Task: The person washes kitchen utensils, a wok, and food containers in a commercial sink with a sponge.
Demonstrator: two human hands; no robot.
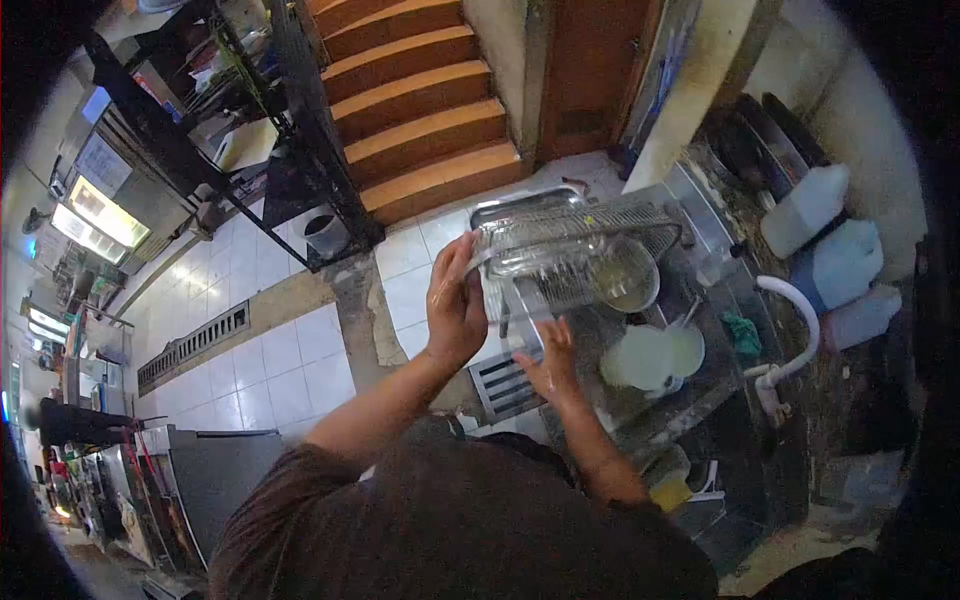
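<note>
A clear, ribbed plastic basket or rack (pixel 560 262) is tilted over the sink area. My left hand (pixel 458 303) grips its left end, with the fingers up along the edge. Below the basket, my right hand (pixel 553 365) has its fingers apart and nothing visible in it. Beyond the basket lies a metal tray (pixel 520 200). A round bowl (pixel 640 285) with cloudy liquid stands partly behind the basket's right end. Pale, round dishes (pixel 655 357) rest on the dark counter to the right of my right hand.
A curved white faucet (pixel 805 315) rises at the right, near a green scrubber (pixel 741 333) and several plastic jugs (pixel 845 262). Orange steps (pixel 430 110) stand ahead. A grey bucket (pixel 326 236) and floor drains (pixel 195 345) are at the left.
</note>
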